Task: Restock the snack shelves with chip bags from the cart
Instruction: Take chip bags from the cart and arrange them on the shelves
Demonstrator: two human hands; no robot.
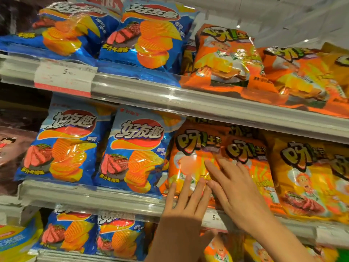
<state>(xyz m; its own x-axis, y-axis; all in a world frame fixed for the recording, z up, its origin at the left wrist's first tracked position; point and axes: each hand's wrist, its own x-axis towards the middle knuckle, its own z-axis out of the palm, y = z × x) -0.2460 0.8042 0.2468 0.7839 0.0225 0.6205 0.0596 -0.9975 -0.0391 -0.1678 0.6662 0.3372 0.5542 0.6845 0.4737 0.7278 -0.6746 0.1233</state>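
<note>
We have both hands flat against an orange bag standing on the middle shelf. Our left hand has its fingers straight and spread, the tips pressing the bag's lower front just above the shelf rail. Our right hand is also open, its fingers laid across the seam where this bag meets a second orange bag just beside it on the right. Neither hand grips anything. To the left on the same shelf stand two blue bags, upright and side by side. Further right sits a yellow bag. The top shelf carries more blue and orange bags leaning forward, with a price tag on its rail.
</note>
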